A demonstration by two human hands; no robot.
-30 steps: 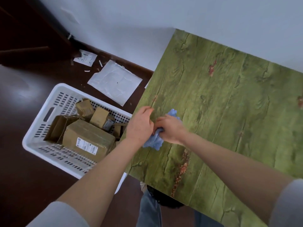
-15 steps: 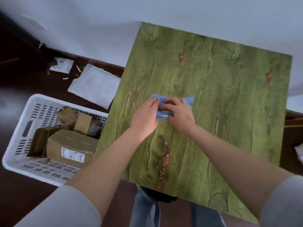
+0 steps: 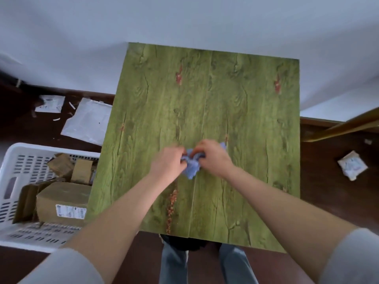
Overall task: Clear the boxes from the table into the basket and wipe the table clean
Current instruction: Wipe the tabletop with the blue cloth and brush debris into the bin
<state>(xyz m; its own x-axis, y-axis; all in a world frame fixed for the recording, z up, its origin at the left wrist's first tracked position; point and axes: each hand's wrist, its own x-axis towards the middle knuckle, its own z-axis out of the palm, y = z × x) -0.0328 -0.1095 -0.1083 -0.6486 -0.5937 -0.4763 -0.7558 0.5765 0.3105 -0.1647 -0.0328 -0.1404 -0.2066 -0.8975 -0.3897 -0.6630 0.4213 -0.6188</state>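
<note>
1. The blue cloth [image 3: 191, 168] is scrunched up between both hands, over the near-middle part of the green wood-look table [image 3: 235, 95]. A crumpled tail of it sticks out below the knuckles, toward the person.
2. The left hand [image 3: 167, 160] has its fingers curled in, pinching the left side of the cloth.
3. Same deal with the right hand [image 3: 213, 157]: its fingers are curled over the right side, and a little corner of cloth pokes out past its far side.
4. The two hands are close together with just the cloth between them. It's kinda blurry there, so I can't tell the fingers apart.
5. Left of the left hand, off the table's edge, a white basket [image 3: 24, 147] sits on the floor. Inside it are a big box [image 3: 61, 198] with a white label and some smaller boxes [image 3: 82, 171] behind it.
6. Further out from the left hand, beyond the basket, a white mailer bag [image 3: 88, 121] and a small packet [image 3: 49, 103] lie on the dark floor [image 3: 328, 201].
7. Well off to the right of the right hand there's another white packet [image 3: 351, 168] on the floor.
8. Under the hands, at the table's near edge, you can see jeans [image 3: 173, 263].
</note>
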